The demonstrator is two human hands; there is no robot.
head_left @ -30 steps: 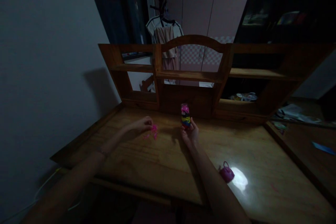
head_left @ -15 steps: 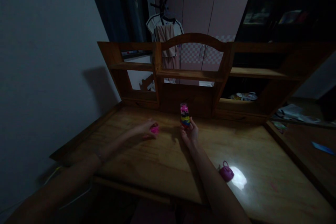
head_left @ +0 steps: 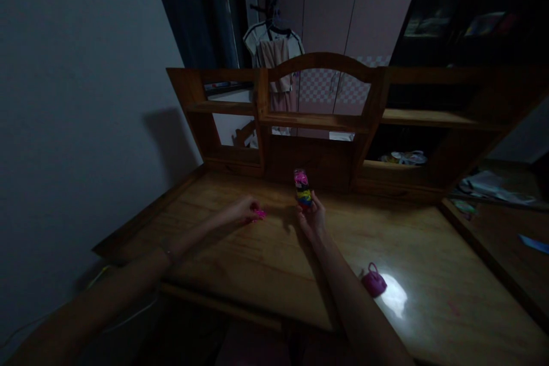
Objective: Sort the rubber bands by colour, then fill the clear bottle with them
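Note:
My right hand (head_left: pixel 313 221) grips a slim clear container (head_left: pixel 302 190) and holds it upright above the desk. Layers of pink, black, yellow, blue and red show through its wall; they look like small elastic bands. To the left, my left hand (head_left: pixel 245 209) is low over the desk top, its fingers closed on a small bunch of pink bands (head_left: pixel 259 215). The fingertips partly hide the bunch, and its exact shape is too dark to make out.
A small purple pouch with a loop handle (head_left: pixel 374 283) lies on the wooden desk (head_left: pixel 266 274) beside my right forearm. Along the back stands a wooden shelf unit (head_left: pixel 317 121). A wall (head_left: pixel 86 97) borders the left side.
My left hand's fingers have drawn together around the pink bunch, which looks smaller and flatter now. The right hand keeps its hold on the container. The view has shifted slightly.

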